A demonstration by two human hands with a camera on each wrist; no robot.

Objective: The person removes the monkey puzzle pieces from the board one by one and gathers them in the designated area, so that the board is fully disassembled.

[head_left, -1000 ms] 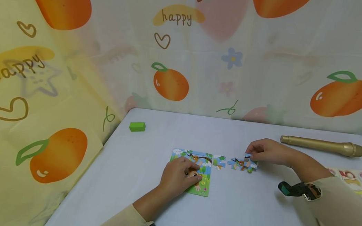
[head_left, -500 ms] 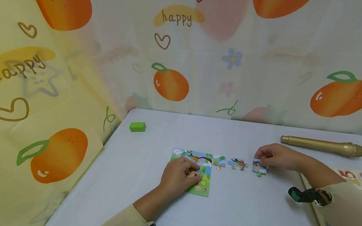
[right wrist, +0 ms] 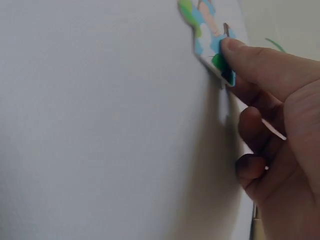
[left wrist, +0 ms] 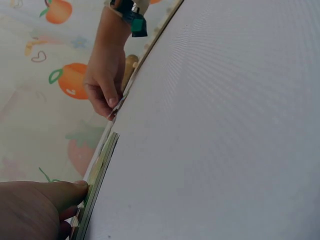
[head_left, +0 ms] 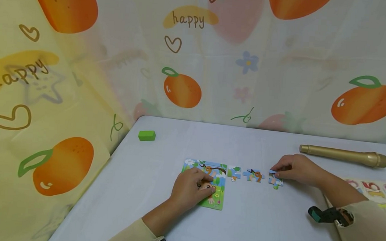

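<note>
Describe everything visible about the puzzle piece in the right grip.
The puzzle piece is thin and flat, perhaps card or wood, printed in blue, white, green and brown. A rounded green knob points toward the bottom of the head view. The right grip pinches it near its upper edge there. It is apart from, and to the right of, another loose piece. It looks tilted; whether any edge touches the table is unclear.
</note>
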